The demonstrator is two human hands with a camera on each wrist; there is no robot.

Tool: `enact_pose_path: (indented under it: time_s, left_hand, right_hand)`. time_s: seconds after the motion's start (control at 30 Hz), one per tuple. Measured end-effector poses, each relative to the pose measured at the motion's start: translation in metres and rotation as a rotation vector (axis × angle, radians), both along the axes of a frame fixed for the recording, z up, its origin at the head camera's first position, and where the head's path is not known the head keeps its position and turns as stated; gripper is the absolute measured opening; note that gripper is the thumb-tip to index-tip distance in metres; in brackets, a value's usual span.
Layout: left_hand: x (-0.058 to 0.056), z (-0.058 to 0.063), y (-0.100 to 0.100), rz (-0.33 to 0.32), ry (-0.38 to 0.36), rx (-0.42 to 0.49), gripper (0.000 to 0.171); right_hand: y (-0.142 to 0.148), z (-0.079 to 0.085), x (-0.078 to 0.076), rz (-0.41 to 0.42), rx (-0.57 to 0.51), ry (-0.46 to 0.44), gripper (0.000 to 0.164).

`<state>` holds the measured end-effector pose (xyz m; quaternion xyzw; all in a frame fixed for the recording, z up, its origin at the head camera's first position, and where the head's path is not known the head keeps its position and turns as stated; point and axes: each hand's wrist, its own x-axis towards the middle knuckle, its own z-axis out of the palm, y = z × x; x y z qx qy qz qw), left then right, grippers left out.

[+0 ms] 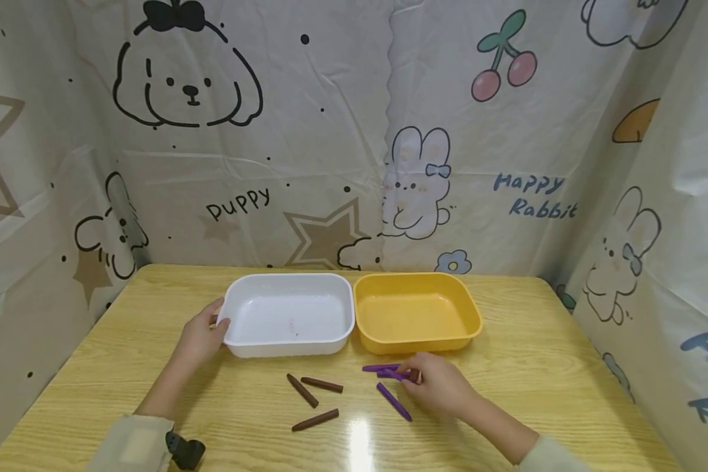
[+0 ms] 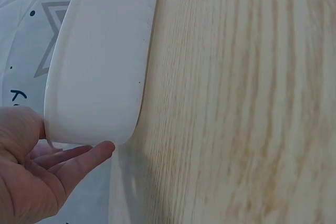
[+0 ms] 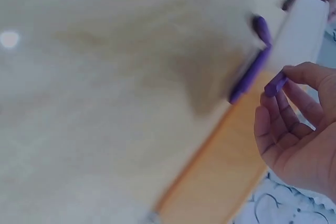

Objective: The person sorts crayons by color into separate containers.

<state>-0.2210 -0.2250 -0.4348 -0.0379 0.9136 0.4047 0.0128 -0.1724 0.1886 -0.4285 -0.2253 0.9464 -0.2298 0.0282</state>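
My left hand point(image 1: 203, 334) grips the left end of a white plastic bin point(image 1: 286, 349), its thumb over the rim and fingers against the outer end wall in the left wrist view. Thumb and fingers of my right hand point(image 1: 439, 385) pinch a purple crayon point(image 3: 275, 83) just in front of the yellow bin point(image 1: 415, 344). Close by, another purple crayon point(image 1: 373, 368) lies behind the held one, and a third purple crayon point(image 1: 394, 401) lies slanted nearer the front. Fingers partly hide the held crayon in the head view.
Three brown crayons, one slanted point(image 1: 302, 390), lie on the wooden table point(image 1: 507, 419) in front of the white bin. The two bins stand side by side at the back. A printed curtain point(image 1: 330, 151) surrounds the table's back and sides.
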Motion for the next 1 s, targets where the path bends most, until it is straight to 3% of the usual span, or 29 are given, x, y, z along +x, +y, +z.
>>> enact_pose_path:
  time_s: [0.33, 0.5, 0.7, 1.0]
  left_hand:
    - [0.000, -0.001, -0.003, -0.004, -0.011, 0.025, 0.055]
    - [-0.002, -0.001, -0.002, 0.002, -0.011, 0.035, 0.055]
    - [-0.003, -0.001, -0.002, 0.001, -0.007, 0.053, 0.055]
    - [-0.003, -0.004, -0.003, -0.003, 0.003, 0.048, 0.055]
  right_hand:
    - [-0.010, 0.033, -0.020, 0.113, -0.077, 0.028, 0.012]
    - [-0.022, 0.046, -0.031, 0.119, -0.072, 0.016, 0.012]
    - [-0.039, 0.054, -0.045, 0.130, -0.046, -0.005, 0.012]
    - [-0.073, 0.063, -0.064, 0.195, -0.041, 0.040, 0.014]
